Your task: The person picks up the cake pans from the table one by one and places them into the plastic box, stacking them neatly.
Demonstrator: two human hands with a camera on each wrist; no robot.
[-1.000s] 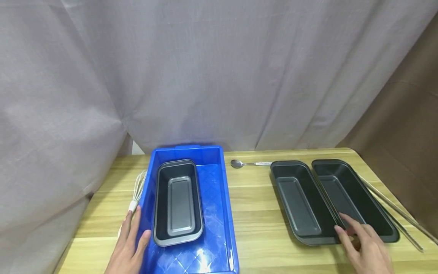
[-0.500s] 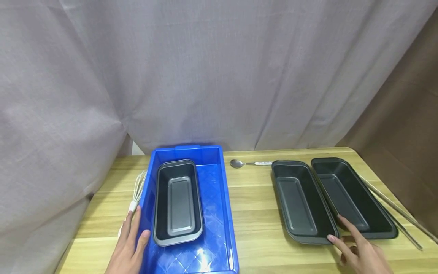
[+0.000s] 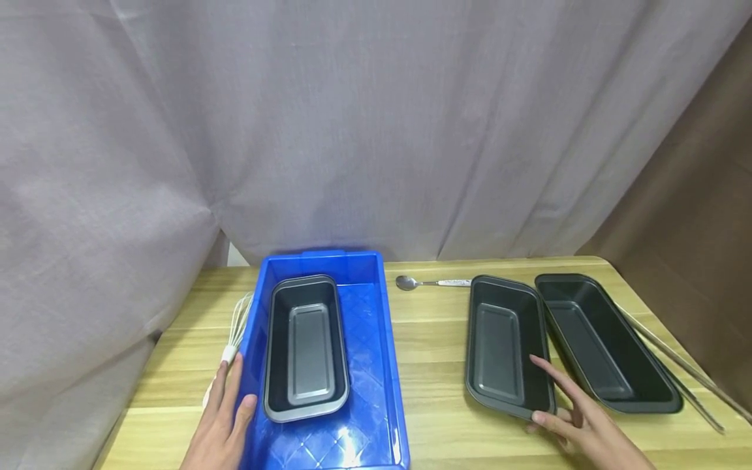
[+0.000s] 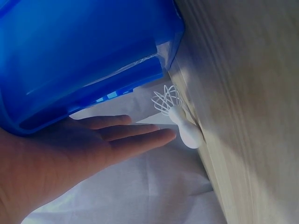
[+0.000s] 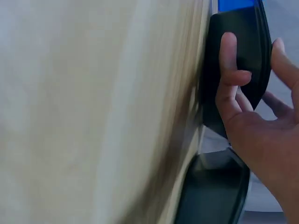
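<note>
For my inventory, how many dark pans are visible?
3: left pan inside the blue bin, middle pan at the right hand, right pan beside it. Nested ones may be hidden.

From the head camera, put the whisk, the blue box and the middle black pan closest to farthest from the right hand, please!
1. Middle black pan, touching the right hand
2. Blue box, off to its left
3. Whisk, past the box's left side

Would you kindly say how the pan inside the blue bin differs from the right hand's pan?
The first pan sits inside the blue bin; the second pan is outside it. The right hand touches the second pan; neither hand touches the first. Both are dark and rectangular.
</note>
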